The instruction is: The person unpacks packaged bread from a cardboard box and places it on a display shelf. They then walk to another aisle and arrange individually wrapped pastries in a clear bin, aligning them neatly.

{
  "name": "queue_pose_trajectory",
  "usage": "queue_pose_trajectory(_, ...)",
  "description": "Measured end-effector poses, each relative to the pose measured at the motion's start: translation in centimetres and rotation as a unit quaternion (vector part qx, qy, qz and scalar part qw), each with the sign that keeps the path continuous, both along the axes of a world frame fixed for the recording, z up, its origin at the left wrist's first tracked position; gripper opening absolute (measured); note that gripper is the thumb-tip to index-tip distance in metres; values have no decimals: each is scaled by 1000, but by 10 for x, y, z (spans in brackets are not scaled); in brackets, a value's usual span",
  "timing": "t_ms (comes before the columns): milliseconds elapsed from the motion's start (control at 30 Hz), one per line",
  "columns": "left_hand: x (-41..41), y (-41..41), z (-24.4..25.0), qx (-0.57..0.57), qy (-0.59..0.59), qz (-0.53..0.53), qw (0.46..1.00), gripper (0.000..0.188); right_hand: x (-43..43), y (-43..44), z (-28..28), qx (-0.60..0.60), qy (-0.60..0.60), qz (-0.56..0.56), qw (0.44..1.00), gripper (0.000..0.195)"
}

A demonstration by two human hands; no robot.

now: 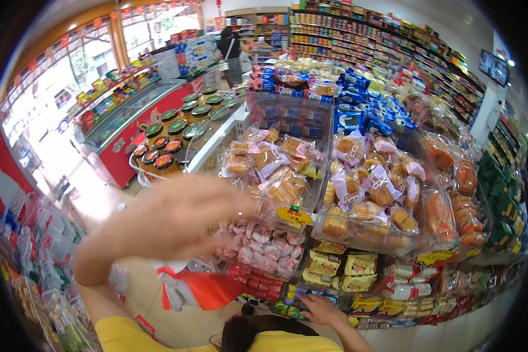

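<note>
My left hand is raised and blurred in front of a clear bin of individually wrapped pastries; its fingers point right, and whether it holds anything cannot be made out. Low at the display's front edge, my right hand rests with fingers apart on small packs beneath yellow snack packets. Pink-and-white wrapped sweets fill a bin between the hands. A second clear bin of wrapped pastries stands to the right. A red and white plastic bag hangs below my left hand.
Jars with dark and green lids stand at the left, near a red chest freezer. Blue packets lie behind the pastry bins. Bagged goods line the lower left. A person stands farther back near shelves.
</note>
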State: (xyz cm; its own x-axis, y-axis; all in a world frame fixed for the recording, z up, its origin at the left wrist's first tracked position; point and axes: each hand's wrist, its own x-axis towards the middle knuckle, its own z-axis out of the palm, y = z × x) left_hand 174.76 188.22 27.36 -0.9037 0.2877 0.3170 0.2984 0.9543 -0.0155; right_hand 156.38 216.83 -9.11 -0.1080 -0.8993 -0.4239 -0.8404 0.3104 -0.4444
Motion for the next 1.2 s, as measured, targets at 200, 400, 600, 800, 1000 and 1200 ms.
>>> queue_pose_trajectory(200,-87,-107,15,-45,-81,5,996,42,35,-57,83,-130,38,57,989,56)
queue_pose_trajectory(400,-149,-156,-36,-82,-296,95,947,66,58,-83,161,-227,100,61,967,56)
queue_pose_trajectory(600,-166,-174,-52,-34,-272,32,961,61,68,-96,228,-346,140,42,927,47)
queue_pose_trajectory(800,-158,-166,-40,256,-12,56,965,38,58,-139,271,-491,266,-7,829,39)
queue_pose_trajectory(1000,-163,-170,-39,451,-44,-58,889,46,45,-192,269,-477,372,-56,794,41)
queue_pose_trajectory(1200,-158,-173,-33,458,-8,-13,889,28,19,-219,300,-280,249,-137,917,37)
